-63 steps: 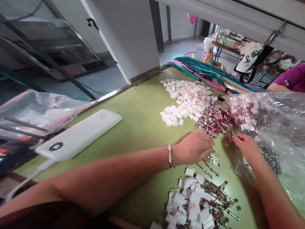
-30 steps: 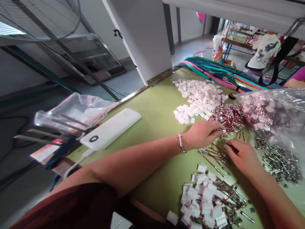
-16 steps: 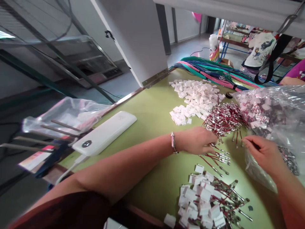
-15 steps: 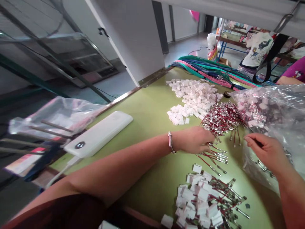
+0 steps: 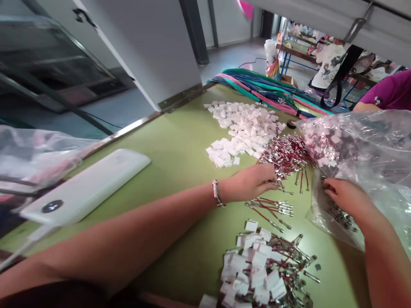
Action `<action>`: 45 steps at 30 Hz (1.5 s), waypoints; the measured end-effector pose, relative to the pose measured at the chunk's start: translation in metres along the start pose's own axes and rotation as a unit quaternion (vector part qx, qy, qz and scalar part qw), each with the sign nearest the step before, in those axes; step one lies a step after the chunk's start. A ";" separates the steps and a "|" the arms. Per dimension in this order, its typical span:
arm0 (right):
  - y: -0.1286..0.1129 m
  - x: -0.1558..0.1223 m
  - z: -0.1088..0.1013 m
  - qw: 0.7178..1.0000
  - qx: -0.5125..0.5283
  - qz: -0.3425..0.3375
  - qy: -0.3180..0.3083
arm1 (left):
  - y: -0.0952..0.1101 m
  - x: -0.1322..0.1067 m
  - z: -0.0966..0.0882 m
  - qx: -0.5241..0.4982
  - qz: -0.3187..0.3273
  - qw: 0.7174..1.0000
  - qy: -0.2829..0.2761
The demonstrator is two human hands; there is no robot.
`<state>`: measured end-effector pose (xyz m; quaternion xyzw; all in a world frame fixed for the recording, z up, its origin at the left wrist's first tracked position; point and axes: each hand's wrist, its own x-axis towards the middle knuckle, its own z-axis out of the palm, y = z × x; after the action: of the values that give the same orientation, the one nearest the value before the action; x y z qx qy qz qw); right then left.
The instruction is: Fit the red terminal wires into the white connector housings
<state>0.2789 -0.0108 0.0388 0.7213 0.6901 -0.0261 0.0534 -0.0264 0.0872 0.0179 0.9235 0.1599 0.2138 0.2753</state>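
Observation:
My left hand (image 5: 257,182), with a bracelet at the wrist, is closed at the near edge of a pile of short red wires with metal terminals (image 5: 284,154). Its fingertips pinch what looks like one such wire, mostly hidden by the fingers. Just below it, several red wires (image 5: 268,207) lie side by side on the green tabletop (image 5: 180,214). My right hand (image 5: 348,199) has its fingers pinched at the opening of a clear plastic bag (image 5: 324,226) with small metal parts inside; what is between them cannot be made out. Wires with white housings (image 5: 257,261) lie nearest me.
Loose white housings (image 5: 247,124) are heaped at the back. A white power bank (image 5: 90,184) with a cable lies left. Long coloured wire bundles (image 5: 266,90) run along the far edge. A larger plastic bag (image 5: 362,137) stands right, and a person in a purple sleeve (image 5: 388,90) sits behind it.
The view has swung right. My left hand has moved off the side-by-side wires toward the red wire pile. My right hand has shifted right, to the metal parts at the bag.

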 end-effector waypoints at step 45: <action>-0.118 -0.029 0.007 0.881 0.472 -0.047 0.003 | 0.025 -0.012 0.017 0.073 0.060 0.996 0.002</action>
<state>0.1597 -0.0349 0.0305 0.6282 0.6291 -0.3490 -0.2964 -0.0241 0.0548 0.0152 0.9487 0.1201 0.2193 0.1935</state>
